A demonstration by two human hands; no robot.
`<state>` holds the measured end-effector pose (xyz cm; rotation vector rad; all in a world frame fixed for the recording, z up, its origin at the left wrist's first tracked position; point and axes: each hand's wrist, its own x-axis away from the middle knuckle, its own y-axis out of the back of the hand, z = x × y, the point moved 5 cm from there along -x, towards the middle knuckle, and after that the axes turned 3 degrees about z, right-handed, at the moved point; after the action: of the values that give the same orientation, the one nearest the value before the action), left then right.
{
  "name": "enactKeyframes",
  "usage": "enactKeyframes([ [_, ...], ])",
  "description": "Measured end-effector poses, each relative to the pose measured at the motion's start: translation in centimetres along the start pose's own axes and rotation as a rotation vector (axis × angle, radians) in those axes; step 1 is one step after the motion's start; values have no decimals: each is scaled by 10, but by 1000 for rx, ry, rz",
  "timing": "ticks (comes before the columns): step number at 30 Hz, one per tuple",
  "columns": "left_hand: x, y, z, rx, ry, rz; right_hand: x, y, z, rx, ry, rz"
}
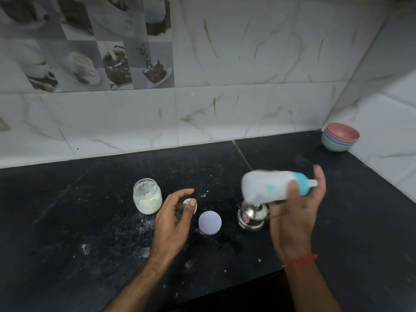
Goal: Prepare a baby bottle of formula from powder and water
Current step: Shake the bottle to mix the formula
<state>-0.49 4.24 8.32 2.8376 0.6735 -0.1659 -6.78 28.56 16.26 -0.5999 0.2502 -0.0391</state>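
Head view is showing the right hand (295,212) gripping the baby bottle (272,185) on its side above the steel pot (253,216), the bottle blurred, probably mid-shake. The left hand (174,219) is hovering loosely curled and holding nothing, between the powder jar (147,199) and the lilac lid (210,222). If the teal collar is sitting loose, formula could be leaking over the table (67,221); a wide swing could be knocking the pot, and the open jar is risking a spill.
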Motion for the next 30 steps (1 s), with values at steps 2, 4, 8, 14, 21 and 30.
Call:
enactKeyframes([
  [2, -1, -2, 0, -6, -7, 1, 6, -17, -3, 582, 122, 437],
  [4, -2, -3, -1, -18, -17, 6, 19, -28, -27, 1025, 54, 882],
  [8, -2, -4, -4, -18, -26, 1, 33, -30, -42, 1222, 3, 958],
  [14, -1, -1, 0, -33, -12, -16, 48, -43, 22, 707, 656, 330],
  [21, -2, -3, -4, -25, -23, 1, 51, -25, -19, 1046, 405, 469],
  [30, 2, -9, -6, -17, -16, 28, 45, -34, -15, 1085, 413, 471],
])
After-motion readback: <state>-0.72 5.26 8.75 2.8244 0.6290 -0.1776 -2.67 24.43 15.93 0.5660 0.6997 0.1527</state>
